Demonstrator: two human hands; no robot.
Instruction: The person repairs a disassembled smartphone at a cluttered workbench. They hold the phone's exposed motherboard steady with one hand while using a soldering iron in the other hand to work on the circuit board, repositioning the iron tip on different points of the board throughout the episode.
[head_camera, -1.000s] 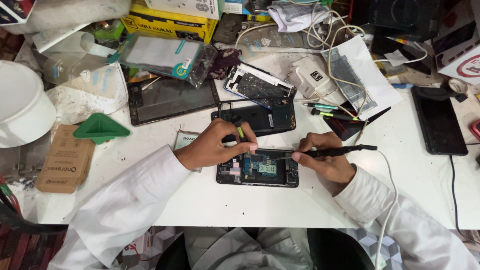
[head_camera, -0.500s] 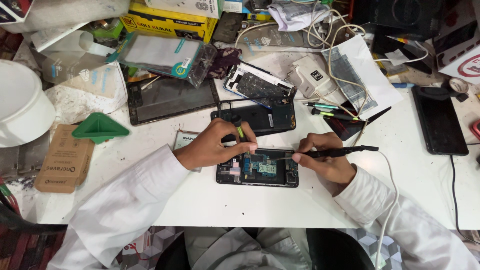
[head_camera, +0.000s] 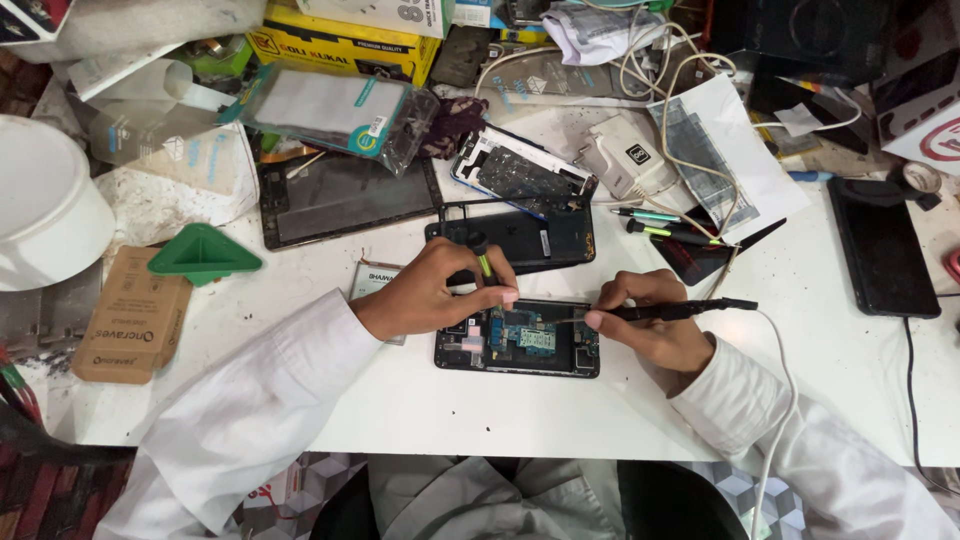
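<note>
Over the opened phone (head_camera: 520, 338) near the table's (head_camera: 830, 380) front edge, the left hand (head_camera: 435, 290) grips a green-handled screwdriver (head_camera: 481, 258) while the right hand (head_camera: 655, 318) pinches a black corded tool (head_camera: 680, 310).

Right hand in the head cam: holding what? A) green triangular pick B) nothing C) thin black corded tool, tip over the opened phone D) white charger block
C: the right hand grips a thin black corded tool whose tip reaches over the opened phone; the green triangular pick lies untouched far to the left.
</note>
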